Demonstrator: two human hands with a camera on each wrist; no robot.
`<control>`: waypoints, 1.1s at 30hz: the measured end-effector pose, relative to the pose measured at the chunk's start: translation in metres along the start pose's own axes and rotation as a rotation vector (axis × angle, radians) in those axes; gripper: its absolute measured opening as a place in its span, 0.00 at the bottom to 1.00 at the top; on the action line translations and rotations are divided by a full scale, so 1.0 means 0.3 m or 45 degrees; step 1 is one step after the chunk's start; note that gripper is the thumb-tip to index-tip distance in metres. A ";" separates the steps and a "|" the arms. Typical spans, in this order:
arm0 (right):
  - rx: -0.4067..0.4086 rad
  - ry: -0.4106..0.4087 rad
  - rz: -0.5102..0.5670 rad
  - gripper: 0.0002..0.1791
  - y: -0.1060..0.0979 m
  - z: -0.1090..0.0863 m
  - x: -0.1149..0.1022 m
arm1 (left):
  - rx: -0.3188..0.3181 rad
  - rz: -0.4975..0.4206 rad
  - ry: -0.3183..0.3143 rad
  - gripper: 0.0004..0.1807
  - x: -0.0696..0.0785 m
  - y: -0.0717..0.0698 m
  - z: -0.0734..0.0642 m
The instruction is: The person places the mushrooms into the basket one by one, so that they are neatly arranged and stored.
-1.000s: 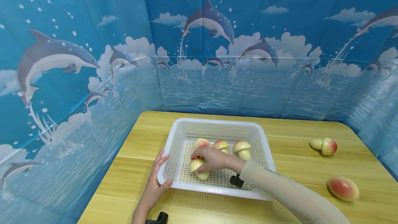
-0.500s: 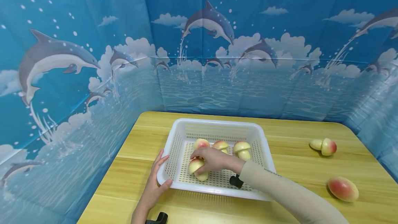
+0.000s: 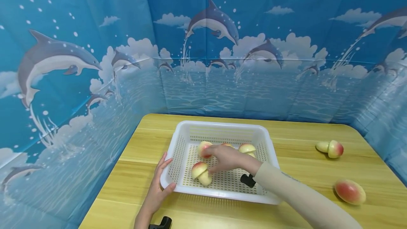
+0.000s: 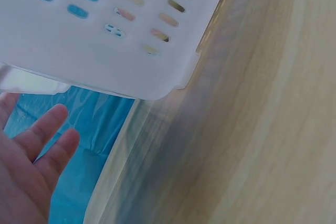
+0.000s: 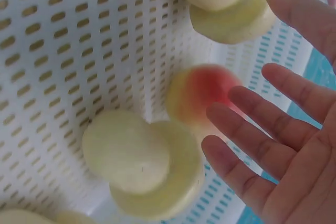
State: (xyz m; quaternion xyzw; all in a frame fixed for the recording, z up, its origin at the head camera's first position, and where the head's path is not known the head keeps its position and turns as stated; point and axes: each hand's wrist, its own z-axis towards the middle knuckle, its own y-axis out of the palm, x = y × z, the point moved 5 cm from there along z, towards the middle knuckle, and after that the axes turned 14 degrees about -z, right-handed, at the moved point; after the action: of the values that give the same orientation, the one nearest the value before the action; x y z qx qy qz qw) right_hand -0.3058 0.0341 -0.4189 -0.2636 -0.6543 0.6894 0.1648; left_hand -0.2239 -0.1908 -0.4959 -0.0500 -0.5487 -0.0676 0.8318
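Observation:
A white slotted plastic basket [image 3: 219,195] stands on the table with several yellow, red-capped toy mushrooms inside. My left hand [image 3: 158,185] rests at its front left corner, thumb by the front rim and fingers along the left side. In the left wrist view, those fingers [image 4: 39,132] are spread and fairly straight. My right hand [image 3: 226,157] is over the basket, fingers extended and holding nothing. Just left of it lies a mushroom [image 3: 201,173] on its side. A rounder red-topped piece [image 3: 204,149] sits by its fingertips. The hand partly hides a mushroom [image 3: 227,145] behind it.
Another mushroom [image 3: 246,148] lies toward the basket's right side. Out on the wooden table [image 3: 302,172] to the right are a toy mushroom [image 3: 330,148] and an oval red-and-yellow piece [image 3: 350,192]. A blue dolphin-print curtain [image 3: 248,91] surrounds the far and side edges.
My right hand has let go of the front left mushroom and shifted up and right, its fingers straightening. The mushroom stays in the basket. The left hand keeps its place.

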 end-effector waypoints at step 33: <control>0.442 0.548 0.089 0.28 -0.246 -0.505 0.301 | 0.018 -0.037 0.023 0.38 -0.002 -0.001 0.001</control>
State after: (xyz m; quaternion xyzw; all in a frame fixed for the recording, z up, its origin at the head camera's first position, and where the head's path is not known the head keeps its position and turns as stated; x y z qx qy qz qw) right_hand -0.2997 0.2158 -0.3601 -0.3941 -0.4667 0.7247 0.3188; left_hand -0.2246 -0.1911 -0.4964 -0.0355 -0.5424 -0.0760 0.8359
